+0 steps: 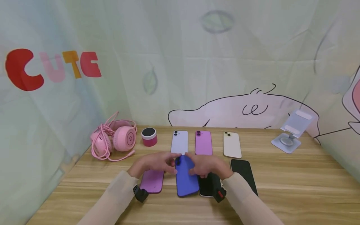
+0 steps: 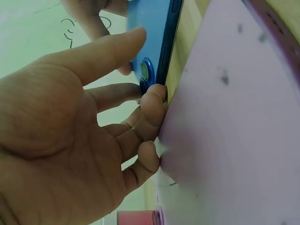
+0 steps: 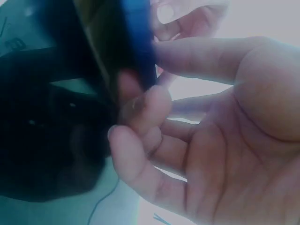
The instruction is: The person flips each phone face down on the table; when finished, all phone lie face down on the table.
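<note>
A blue phone [image 1: 186, 179] lies back up between the two hands, its paired cameras at the top left. My left hand [image 1: 160, 162] holds its upper left corner, forefinger at the top edge and thumb [image 2: 136, 40] by the side. From the other side my right hand [image 1: 204, 164] holds the upper right part, thumb at the edge and other fingers [image 3: 136, 150] curled beside it. Under the left hand is a purple phone [image 1: 152, 184], partly hidden. A black-faced phone [image 1: 206, 187] lies under the right hand, also partly covered.
Behind the hands lie a pale phone [image 1: 180, 142], a pink phone [image 1: 203, 143] and a cream phone [image 1: 232, 145]. Another black-faced phone [image 1: 245, 173] is at right. Pink headphones [image 1: 125, 139] and a small round speaker [image 1: 149, 137] stand left; a metal stand [image 1: 292, 132] is far right.
</note>
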Motion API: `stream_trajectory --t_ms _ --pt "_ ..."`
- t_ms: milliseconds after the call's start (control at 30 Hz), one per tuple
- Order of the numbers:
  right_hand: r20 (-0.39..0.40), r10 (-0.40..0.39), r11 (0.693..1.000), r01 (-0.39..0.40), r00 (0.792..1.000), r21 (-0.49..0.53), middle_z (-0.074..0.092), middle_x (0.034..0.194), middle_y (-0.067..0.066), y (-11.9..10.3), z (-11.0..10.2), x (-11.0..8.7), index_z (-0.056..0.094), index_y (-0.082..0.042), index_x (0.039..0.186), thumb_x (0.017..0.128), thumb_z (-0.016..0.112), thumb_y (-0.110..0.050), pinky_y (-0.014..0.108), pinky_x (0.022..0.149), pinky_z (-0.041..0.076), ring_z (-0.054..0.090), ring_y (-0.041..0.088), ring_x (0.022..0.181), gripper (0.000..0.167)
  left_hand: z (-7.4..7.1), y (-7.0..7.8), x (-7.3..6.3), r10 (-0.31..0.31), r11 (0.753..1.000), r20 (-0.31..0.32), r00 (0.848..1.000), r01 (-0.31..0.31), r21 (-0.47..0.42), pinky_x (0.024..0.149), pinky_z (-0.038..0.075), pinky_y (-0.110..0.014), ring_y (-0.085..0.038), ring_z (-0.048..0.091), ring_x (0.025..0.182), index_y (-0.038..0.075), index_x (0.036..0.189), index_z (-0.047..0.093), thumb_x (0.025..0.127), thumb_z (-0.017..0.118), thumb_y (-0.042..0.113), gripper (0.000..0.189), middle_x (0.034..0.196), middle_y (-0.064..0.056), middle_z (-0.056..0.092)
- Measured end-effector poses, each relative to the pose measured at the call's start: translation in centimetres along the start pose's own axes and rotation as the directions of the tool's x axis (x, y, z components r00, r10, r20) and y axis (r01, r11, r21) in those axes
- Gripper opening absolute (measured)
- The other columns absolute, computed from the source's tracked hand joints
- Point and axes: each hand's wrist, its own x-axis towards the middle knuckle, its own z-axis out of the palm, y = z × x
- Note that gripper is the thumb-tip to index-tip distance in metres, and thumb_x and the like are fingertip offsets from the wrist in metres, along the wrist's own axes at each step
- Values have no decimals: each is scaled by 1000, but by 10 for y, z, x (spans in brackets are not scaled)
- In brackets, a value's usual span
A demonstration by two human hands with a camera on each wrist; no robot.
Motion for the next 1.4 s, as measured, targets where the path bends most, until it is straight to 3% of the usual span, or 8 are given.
stream_trajectory --t_ms 167,367,500,733,1000,1200,1300,1400 --pt "-4 5 999 -5 1000 -32 57 103 12 1 4 3 24 -14 159 98 64 -15 25 46 36 44 14 50 73 1 1 1 -40 999 -19 999 40 6 75 41 -30 -18 53 86 1 151 40 91 75 14 71 92 -5 56" --pt "-27 -22 998 20 999 -66 50 73 4 1 8 6 29 -10 157 96 66 -15 24 45 36 43 13 48 72 3 2 2 -49 998 -44 998 51 31 71 40 -29 -17 53 78 4 146 46 87 78 12 67 84 -4 56" --pt "-24 -19 998 17 1000 -68 55 78 5 1 8 6 34 -15 155 95 68 -15 24 45 36 43 13 47 70 4 1 2 -47 997 -57 997 50 62 68 39 -28 -16 51 75 7 144 48 86 79 12 66 82 -3 55" --pt "-4 -28 998 28 1000 -58 57 117 9 2 7 5 38 -18 154 93 71 -15 25 48 36 45 13 50 69 6 2 2 -41 996 -66 997 46 80 67 39 -28 -15 51 73 7 142 49 85 80 10 65 81 -2 55" --pt "50 -96 993 99 994 -66 63 93 6 2 7 6 36 -15 155 94 70 -13 23 48 38 46 12 49 70 4 0 -1 -61 995 -46 997 64 72 68 39 -29 -16 52 74 8 138 49 84 80 9 62 81 -4 55" --pt "108 -131 991 130 986 15 47 61 -1 8 6 6 35 -12 155 98 65 -14 23 46 34 41 12 46 65 5 0 -1 -82 994 -23 996 83 69 68 38 -29 -17 51 74 9 137 49 85 81 11 61 81 -4 54" --pt "103 -163 986 159 981 47 47 63 0 13 4 4 34 -11 155 99 63 -15 24 47 35 42 13 47 64 4 4 1 -82 990 -26 996 84 110 68 39 -30 -17 51 75 10 134 50 85 81 14 58 82 -4 54" --pt "80 -186 981 182 979 62 57 80 4 17 2 1 33 -12 156 99 63 -17 26 53 40 48 15 53 64 1 12 5 -91 984 -30 995 94 152 71 39 -32 -19 51 79 13 133 53 85 81 17 56 85 -5 54"
